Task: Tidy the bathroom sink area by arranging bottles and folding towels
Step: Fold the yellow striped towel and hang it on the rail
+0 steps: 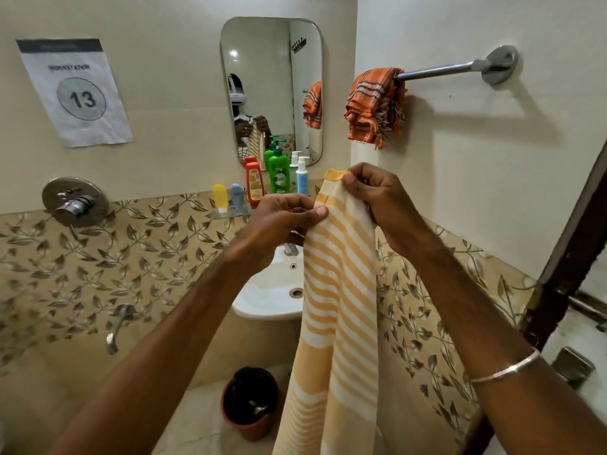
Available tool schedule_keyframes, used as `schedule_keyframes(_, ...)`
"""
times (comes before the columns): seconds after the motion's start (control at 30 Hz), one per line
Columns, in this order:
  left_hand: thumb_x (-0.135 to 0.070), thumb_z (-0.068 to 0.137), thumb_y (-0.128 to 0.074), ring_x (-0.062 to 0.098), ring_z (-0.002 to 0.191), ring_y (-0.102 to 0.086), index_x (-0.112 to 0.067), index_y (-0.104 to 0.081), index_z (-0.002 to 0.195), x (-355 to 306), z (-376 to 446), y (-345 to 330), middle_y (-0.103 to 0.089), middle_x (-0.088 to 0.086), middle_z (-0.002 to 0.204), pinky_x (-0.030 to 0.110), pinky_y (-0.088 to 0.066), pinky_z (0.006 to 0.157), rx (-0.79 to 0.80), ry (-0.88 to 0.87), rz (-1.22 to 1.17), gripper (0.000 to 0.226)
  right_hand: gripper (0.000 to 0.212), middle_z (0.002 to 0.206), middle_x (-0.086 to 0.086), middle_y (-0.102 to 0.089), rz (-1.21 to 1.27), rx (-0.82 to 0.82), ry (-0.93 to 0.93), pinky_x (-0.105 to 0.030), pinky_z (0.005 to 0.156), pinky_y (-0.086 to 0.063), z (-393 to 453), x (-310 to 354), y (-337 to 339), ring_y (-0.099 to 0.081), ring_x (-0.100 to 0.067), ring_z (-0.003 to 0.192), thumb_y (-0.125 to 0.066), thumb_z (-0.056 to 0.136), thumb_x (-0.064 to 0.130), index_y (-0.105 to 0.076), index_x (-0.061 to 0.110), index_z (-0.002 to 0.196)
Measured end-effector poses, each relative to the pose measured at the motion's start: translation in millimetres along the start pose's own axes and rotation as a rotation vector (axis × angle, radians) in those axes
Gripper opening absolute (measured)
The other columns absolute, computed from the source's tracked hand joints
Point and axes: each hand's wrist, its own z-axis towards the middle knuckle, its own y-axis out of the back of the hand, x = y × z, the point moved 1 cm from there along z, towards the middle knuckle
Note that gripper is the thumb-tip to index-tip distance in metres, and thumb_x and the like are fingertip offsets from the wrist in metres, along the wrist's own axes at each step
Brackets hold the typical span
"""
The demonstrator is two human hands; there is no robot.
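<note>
Above the sink [272, 290], a yellow-striped towel [338, 290] is held hanging, its top corners pinched by the left hand [279, 221] and right hand [377, 198], each grip clamped on cloth. A slipped pinch would likely drop the towel into the basin. At 12 o'clock, bottles [279, 174] are lined up; at 1 o'clock, an orange towel [376, 105] is bunched on the rail [440, 71].

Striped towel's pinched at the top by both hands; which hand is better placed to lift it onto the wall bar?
Probably the right hand: it grips the yellow striped towel nearest the towel bar, whose bare stretch lies beyond the orange towel. The left hand sits farther away, over the sink.
</note>
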Motion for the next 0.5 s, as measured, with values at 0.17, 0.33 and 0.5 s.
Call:
schedule_keyframes(0.17,-0.016,0.089,-0.069,0.021,0.078,-0.067,-0.008,-0.070,0.092,2.3,-11.3,-17.1,-0.069,0.005,0.085,0.032,-0.059,0.064,-0.114,-0.121,0.097,0.009,0.028,0.094,-0.003,-0.071,-0.344,0.122,0.079,-0.034,0.076,-0.057,-9.8,-1.2,0.3,-0.068,-0.020,0.083,-0.070,0.089,0.038,-0.071,0.013,0.101)
schedule_keyframes(0.33,-0.027,0.091,-0.065,0.024,0.088,-0.066,-0.004,-0.067,0.097,21.2,-21.7,-32.7,-0.067,0.010,0.095,0.044,-0.055,0.081,-0.051,-0.022,-0.017,0.024,0.019,0.081,0.001,-0.066,-0.408,0.008,0.210,-0.025,0.068,-0.050,-11.7,2.1,-1.5,-0.062,-0.013,0.072,-0.064,0.095,0.026,-0.069,0.008,0.091)
schedule_keyframes(0.5,-0.036,0.087,-0.065,0.025,0.086,-0.064,-0.007,-0.071,0.094,48.2,-31.7,-28.3,-0.069,0.007,0.091,0.045,-0.050,0.079,-0.030,0.072,0.019,0.031,0.016,0.083,0.006,-0.062,-0.141,-0.299,0.054,-0.027,0.077,-0.053,-12.2,-1.8,18.8,-0.059,-0.005,0.076,-0.052,0.103,0.022,-0.063,0.020,0.092)
